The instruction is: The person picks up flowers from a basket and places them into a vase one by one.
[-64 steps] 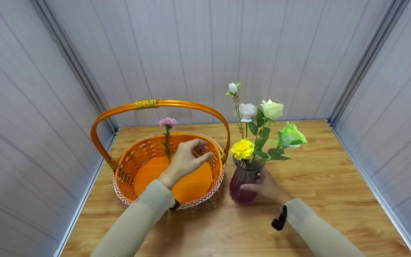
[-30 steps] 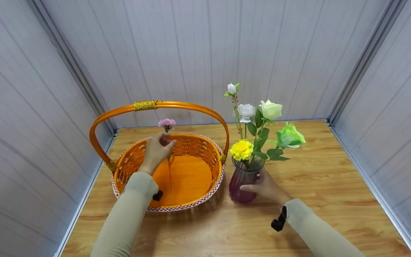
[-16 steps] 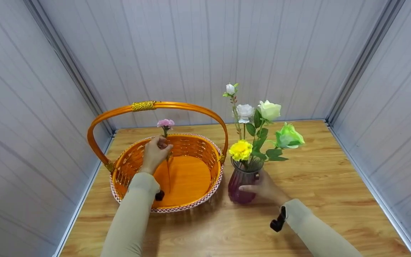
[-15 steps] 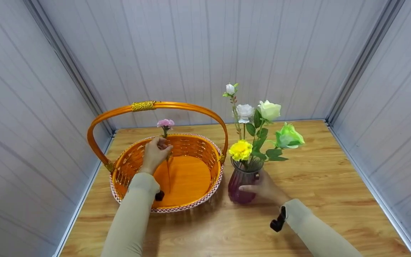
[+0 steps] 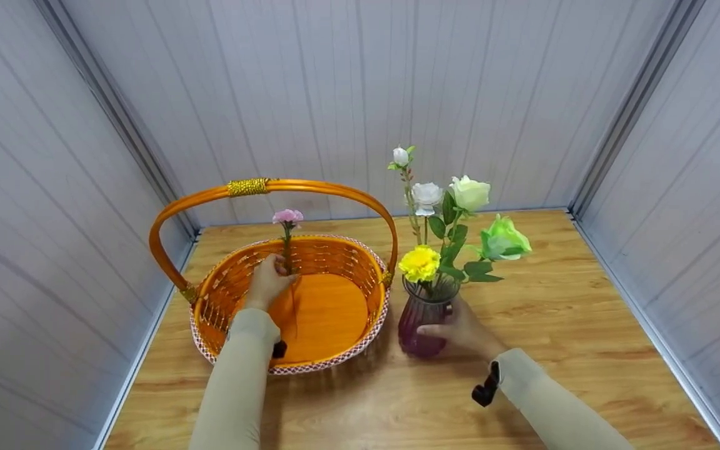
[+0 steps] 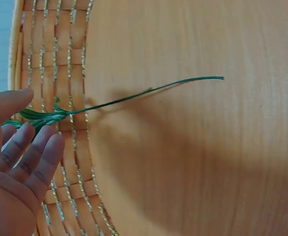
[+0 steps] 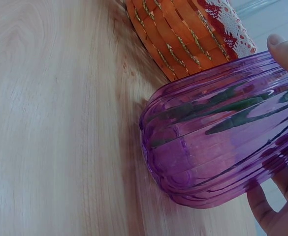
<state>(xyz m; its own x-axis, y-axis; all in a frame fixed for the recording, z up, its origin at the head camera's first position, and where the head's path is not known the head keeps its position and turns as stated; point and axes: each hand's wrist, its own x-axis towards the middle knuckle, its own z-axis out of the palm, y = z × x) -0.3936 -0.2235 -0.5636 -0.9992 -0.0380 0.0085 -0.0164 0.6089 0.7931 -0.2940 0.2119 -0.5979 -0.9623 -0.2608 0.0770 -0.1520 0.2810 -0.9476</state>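
Note:
A pink flower [image 5: 287, 217] stands upright in the orange woven basket [image 5: 341, 353]. My left hand [image 5: 279, 267] pinches its green stem [image 5: 286, 247] partway down, inside the basket's far side. In the left wrist view the stem [image 6: 148, 91] runs from between the thumb and fingers of my left hand [image 6: 38, 115] out over the basket floor [image 6: 198, 157]. My right hand [image 5: 438, 319] grips the purple ribbed glass vase [image 5: 416, 315], which stands on the table right of the basket. In the right wrist view, thumb and fingers wrap the vase [image 7: 212, 142].
The vase holds a yellow flower [image 5: 419, 262], a green rose [image 5: 502, 239], a cream rose [image 5: 471, 192] and white blooms [image 5: 425, 195]. The basket's tall orange handle [image 5: 254, 186] arches over my left hand. Grey panel walls [image 5: 54, 219] enclose the wooden table [image 5: 572, 300] on three sides.
My left hand moved from the basket's right side to the pink flower's stem, took hold of it and slid slightly lower. The right hand stayed on the vase.

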